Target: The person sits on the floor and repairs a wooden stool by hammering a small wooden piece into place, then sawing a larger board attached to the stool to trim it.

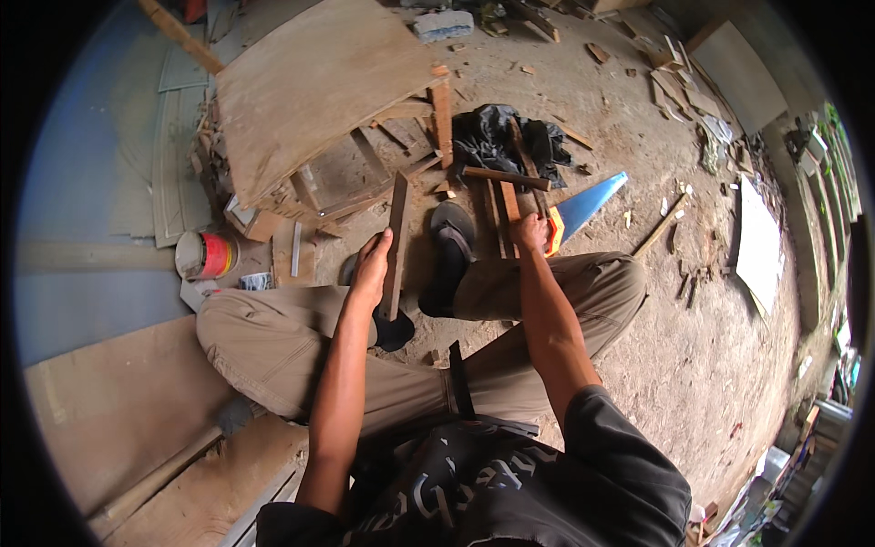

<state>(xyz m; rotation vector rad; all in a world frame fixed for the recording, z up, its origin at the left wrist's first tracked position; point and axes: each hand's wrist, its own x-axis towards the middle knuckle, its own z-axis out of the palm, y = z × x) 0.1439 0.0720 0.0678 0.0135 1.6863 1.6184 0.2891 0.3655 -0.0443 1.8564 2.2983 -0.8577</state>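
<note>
My left hand (pixel 371 263) is closed round a straight, brown strip of wood (pixel 397 219), which stands slanting beside my shoe. Out in front, my right hand (pixel 530 233) grips a reddish-brown wooden bar (pixel 510 202). The far end of that bar meets a dark crosspiece (pixel 506 177); whether the two are joined I cannot tell. Right beside the right hand lies a handsaw (pixel 588 205) with a blue blade and a yellow and red handle. More narrow wood strips (pixel 496 219) lie just left of that hand.
A crumpled black plastic bag (pixel 488 132) lies ahead. A worn wooden table (pixel 319 91) stands at far left, with a paint can (pixel 208 255) near it. Wood scraps (pixel 690 284) litter the floor at right, near a white board (pixel 758 242). A concrete block (pixel 444 25) sits at the back.
</note>
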